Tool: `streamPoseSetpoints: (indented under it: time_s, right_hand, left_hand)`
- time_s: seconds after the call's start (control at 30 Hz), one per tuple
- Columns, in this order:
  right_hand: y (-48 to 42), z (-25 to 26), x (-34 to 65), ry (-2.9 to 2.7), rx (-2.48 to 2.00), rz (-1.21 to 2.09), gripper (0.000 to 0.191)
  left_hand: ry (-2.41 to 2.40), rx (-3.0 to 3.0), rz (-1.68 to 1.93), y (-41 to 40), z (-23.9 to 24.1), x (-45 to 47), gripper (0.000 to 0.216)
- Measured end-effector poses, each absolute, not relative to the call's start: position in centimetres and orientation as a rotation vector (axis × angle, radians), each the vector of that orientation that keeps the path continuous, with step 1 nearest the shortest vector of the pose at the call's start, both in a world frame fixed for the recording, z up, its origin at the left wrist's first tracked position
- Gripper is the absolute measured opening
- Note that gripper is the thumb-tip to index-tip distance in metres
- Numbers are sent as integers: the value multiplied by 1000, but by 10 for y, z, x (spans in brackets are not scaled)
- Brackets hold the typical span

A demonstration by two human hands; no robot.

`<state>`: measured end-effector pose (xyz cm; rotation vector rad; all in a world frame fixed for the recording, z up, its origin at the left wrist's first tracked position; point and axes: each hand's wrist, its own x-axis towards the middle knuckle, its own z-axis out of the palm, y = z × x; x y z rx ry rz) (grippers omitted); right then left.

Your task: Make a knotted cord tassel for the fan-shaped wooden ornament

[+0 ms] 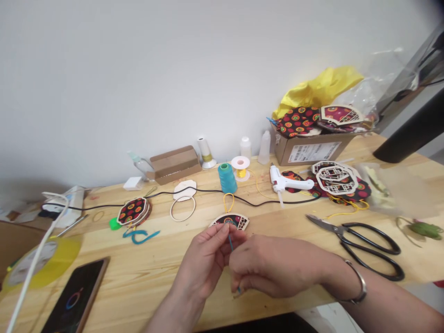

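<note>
My left hand [204,263] and my right hand [274,266] meet low over the front of the wooden table [145,273]. Both pinch a thin teal thread [231,243] that runs between their fingertips. Just beyond the fingers lies a fan-shaped ornament [229,220] with dark patterned fabric, a pale cut-out frame and a yellow cord loop [228,201]. A metal bangle sits on my right wrist.
Black scissors [360,238] lie at the right, a white glue gun [286,182] and a teal thread spool [226,177] behind. A cardboard box [308,150] of fabric pieces stands at the back right. A phone [74,298] and yellow tape roll [41,263] sit at the left.
</note>
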<state>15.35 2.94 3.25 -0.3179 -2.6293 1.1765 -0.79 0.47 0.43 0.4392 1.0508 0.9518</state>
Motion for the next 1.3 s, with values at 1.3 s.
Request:
streamPoseSetpoints:
  time_s: [1.3]
  right_hand:
    - [67, 1, 157, -2164, -1014, 1118, 18]
  left_hand:
    - [1145, 525, 835, -5, 8, -11, 28]
